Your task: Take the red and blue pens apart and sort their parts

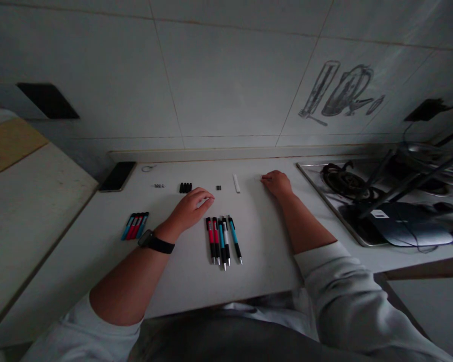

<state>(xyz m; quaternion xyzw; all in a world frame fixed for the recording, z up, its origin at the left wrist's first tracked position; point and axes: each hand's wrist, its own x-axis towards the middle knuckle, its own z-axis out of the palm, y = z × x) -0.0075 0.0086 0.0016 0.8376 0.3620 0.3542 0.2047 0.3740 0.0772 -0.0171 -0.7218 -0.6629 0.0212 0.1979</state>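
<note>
Your left hand [189, 207] is sitting just left-far of the red, turquoise and white plastic pens [221, 235], closer than your right hand [279, 184]. Pens are lying near-far, tips near. Left grip's looking narrow, right's curling; can't tell whether either's holding anything.

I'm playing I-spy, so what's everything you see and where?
Pens: five; two red, two blue, one white; middle
Tubes: four; two red, two blue; left
Phone: one, black, left
Wire loop: one, grey, beside phone
Bits: several, silver, left
Stubs: about four, black, middle
Specks: several, dark, middle
Strip: one, white, behind pens
Counter: one, white, below
Cabinet: one, whitish, left
Wall: one, grey, behind
Drawings: several, dark, wall
Boxes: two, black, wall
Stove: one, dark, right
Case: one, grey-blue, on stove
Watch: one, black, left wrist
Left grip: one, bare, middle
Right grip: one, bare, right
Sleeves: two, pale, arms
</note>
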